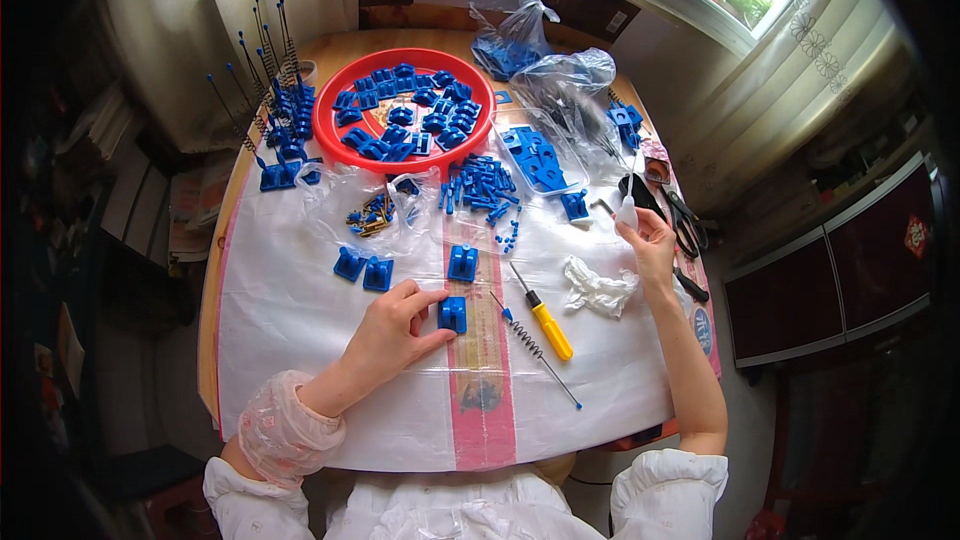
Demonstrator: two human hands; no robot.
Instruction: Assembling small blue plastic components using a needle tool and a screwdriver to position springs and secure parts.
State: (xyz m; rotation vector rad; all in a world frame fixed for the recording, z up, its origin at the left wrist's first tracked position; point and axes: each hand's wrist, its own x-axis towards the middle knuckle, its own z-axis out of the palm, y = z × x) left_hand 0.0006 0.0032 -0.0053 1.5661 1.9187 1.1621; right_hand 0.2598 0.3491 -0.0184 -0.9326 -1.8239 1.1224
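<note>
The left hand (pixel 393 327), thumb and forefinger closed to bracket width, grips a blue bracket (pixel 454 316) on the covered counter (pixel 390 420), while the right hand (pixel 655 243), fingers pinched, holds a white nozzle bottle (pixel 627 210) at the bracket's 2 o'clock.

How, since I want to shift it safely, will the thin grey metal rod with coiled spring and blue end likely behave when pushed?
The thin grey metal rod is probably light, being slender. It looks stiff, lying straight below its coiled spring, though the spring may flex. It could roll or swivel when nudged, being narrow and loose on the white sheet.
</note>
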